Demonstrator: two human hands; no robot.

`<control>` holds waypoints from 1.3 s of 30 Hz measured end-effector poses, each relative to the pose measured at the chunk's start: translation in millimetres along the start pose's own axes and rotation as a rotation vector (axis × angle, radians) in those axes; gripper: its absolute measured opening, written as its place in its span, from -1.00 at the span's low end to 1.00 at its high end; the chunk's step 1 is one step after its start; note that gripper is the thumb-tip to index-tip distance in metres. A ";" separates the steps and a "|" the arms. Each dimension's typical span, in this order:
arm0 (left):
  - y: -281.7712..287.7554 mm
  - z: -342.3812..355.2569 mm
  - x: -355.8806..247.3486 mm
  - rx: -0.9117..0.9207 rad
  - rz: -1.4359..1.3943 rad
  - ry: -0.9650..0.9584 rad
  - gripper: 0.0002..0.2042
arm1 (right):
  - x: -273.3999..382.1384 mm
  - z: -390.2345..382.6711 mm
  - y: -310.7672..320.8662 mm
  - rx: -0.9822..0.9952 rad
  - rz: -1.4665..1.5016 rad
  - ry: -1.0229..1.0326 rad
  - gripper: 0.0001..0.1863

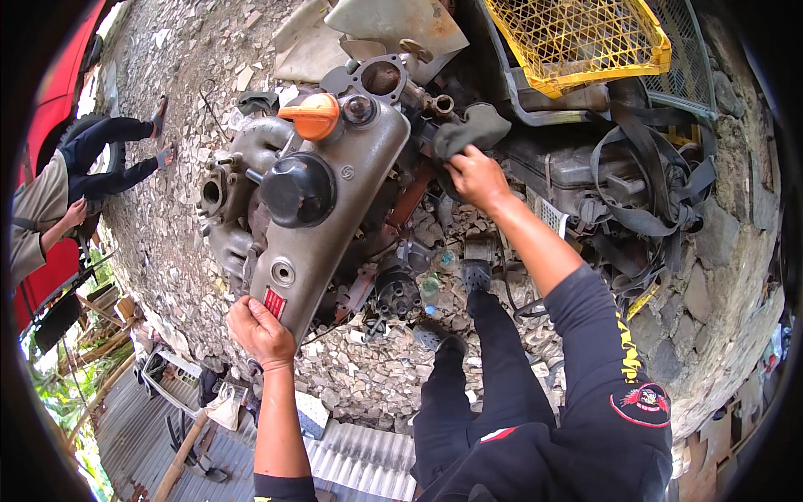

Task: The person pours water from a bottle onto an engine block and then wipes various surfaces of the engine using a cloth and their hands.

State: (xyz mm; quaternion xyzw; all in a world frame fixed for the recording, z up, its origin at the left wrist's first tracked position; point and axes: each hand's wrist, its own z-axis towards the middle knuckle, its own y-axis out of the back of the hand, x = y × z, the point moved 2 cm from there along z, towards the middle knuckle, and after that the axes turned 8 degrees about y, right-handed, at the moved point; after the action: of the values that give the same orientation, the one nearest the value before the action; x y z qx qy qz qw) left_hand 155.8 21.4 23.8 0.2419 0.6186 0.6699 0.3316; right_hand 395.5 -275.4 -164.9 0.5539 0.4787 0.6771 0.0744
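Observation:
An engine (pixel 244 167) stands in front of me, topped by a grey valve cover (pixel 303 251) with an orange cap (pixel 314 119) and a black dome-shaped cap (pixel 297 190). My left hand (pixel 261 333) grips the cover's near end, beside a red label. At the right of the engine's far end, my right hand (pixel 478 176) is closed on a dark grey rag (pixel 468 127), held by a pipe fitting (pixel 442 105). A curved manifold (pixel 219 243) runs along the engine's left side.
Another person (pixel 113 159) in dark trousers stands at left beside a red vehicle (pixel 46 109). A yellow crate (pixel 569 81), dark straps (pixel 636 167) and metal parts lie at right. Loose parts (pixel 393 289) lie near my feet on rubble ground; corrugated sheets (pixel 360 456) are below.

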 end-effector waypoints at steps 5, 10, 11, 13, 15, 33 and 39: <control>-2.9 -1.1 2.6 0.008 -0.013 0.018 -0.78 | -13.9 -30.6 20.2 -0.436 0.352 -0.125 -0.78; -4.9 -0.1 3.7 -0.022 -0.045 -0.020 -0.77 | -7.0 6.0 -15.1 -0.318 0.472 -0.161 -0.58; -5.3 0.1 0.1 -0.004 -0.047 -0.004 -0.77 | -8.4 15.3 -22.4 -0.278 0.347 -0.154 -0.54; -4.7 0.3 -2.5 0.018 -0.041 0.008 -0.77 | -12.1 28.5 -26.8 -0.193 0.245 -0.166 -0.48; -4.6 -0.4 -1.3 0.027 -0.033 0.018 -0.77 | -15.3 37.8 -23.4 -0.112 0.284 -0.205 -0.44; -10.1 3.1 -2.5 -0.032 -0.005 0.010 -0.78 | -20.9 80.0 -17.4 0.001 0.216 -0.312 -0.50; 2.8 -3.0 0.4 -0.051 0.021 0.005 -0.78 | 1.1 41.4 -37.4 -0.338 0.197 -0.059 -0.65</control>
State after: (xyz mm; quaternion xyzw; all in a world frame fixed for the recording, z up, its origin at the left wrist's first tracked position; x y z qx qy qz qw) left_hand 152.9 19.7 26.2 0.2384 0.5995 0.6896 0.3290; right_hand 413.0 -231.4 -194.5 0.5973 0.2993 0.7353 0.1139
